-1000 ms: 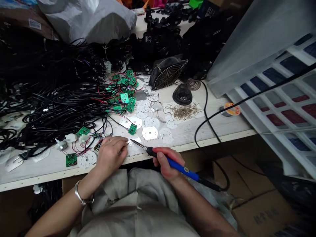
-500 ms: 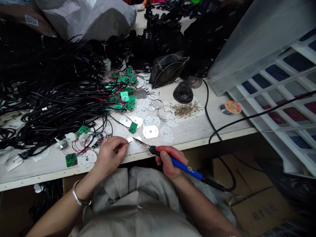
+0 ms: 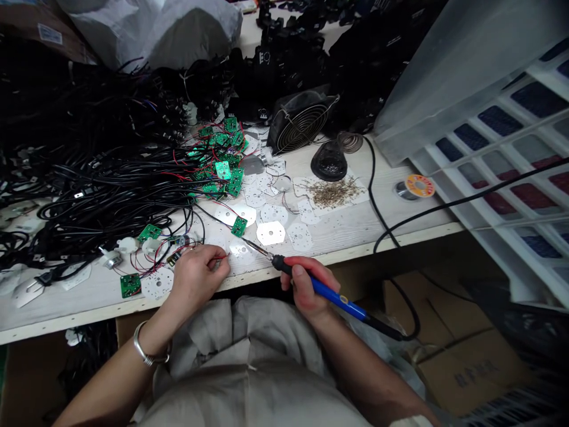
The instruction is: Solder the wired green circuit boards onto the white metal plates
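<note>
My right hand (image 3: 311, 290) grips a blue-handled soldering iron (image 3: 351, 308) like a pen, its tip pointing up and left. That tip is close to the lower edge of a small green circuit board (image 3: 239, 226); I cannot tell whether they touch. My left hand (image 3: 195, 276) is closed at the bench's front edge, thumb and forefinger pinching a thin red wire (image 3: 220, 258). Just right of those fingertips lies a white round LED plate (image 3: 242, 252). Another LED plate (image 3: 157, 284) and a green board (image 3: 130, 286) lie left of my left hand.
Black cables (image 3: 120, 184) and more green boards (image 3: 222, 171) cover the left. Behind are a small fan (image 3: 302, 127) and an iron stand (image 3: 329, 163). A solder spool (image 3: 418, 186) sits right, near the iron's cord (image 3: 372, 196) and a plastic drawer rack (image 3: 480, 160).
The iron's tip has shifted slightly up and right, off the LED plate beside my left fingers toward the green board. My left hand keeps its pinch on the wire, nearly still.
</note>
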### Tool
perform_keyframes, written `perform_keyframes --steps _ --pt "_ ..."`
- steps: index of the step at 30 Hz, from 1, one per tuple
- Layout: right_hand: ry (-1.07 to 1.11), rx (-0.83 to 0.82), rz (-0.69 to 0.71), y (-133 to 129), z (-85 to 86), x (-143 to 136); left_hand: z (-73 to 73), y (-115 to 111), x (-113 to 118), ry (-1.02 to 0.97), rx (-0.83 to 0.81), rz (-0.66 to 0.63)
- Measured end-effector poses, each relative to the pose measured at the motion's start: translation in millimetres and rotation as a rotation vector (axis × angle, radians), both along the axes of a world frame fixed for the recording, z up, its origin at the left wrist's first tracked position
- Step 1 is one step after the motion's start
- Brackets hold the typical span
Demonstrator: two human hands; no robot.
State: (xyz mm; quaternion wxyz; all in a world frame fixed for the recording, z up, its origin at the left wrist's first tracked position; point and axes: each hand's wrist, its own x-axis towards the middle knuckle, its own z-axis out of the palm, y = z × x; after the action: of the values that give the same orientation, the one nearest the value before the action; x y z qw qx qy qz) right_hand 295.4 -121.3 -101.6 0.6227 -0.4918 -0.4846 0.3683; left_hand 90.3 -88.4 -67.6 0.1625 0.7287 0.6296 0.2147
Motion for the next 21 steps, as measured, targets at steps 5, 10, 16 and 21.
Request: perform_keyframes --steps 5,10,16,21 --pt "-0.008 0.000 0.022 0.9 -2.4 0.8 -6.1 0.2 -4.2 0.133 0.035 -0.103" --pt "-0.079 0.052 0.033 3.2 -7.7 3.9 -3.1 -1.6 -8.4 0.388 0.353 -0.286" --pt "-0.073 0.068 0.041 2.7 -8.1 3.9 7.3 7.2 -7.3 0.468 0.564 -0.421" --pt "-0.095 0.079 0.044 3.3 -7.1 5.9 -2.3 13.5 -6.5 0.319 0.516 -0.534"
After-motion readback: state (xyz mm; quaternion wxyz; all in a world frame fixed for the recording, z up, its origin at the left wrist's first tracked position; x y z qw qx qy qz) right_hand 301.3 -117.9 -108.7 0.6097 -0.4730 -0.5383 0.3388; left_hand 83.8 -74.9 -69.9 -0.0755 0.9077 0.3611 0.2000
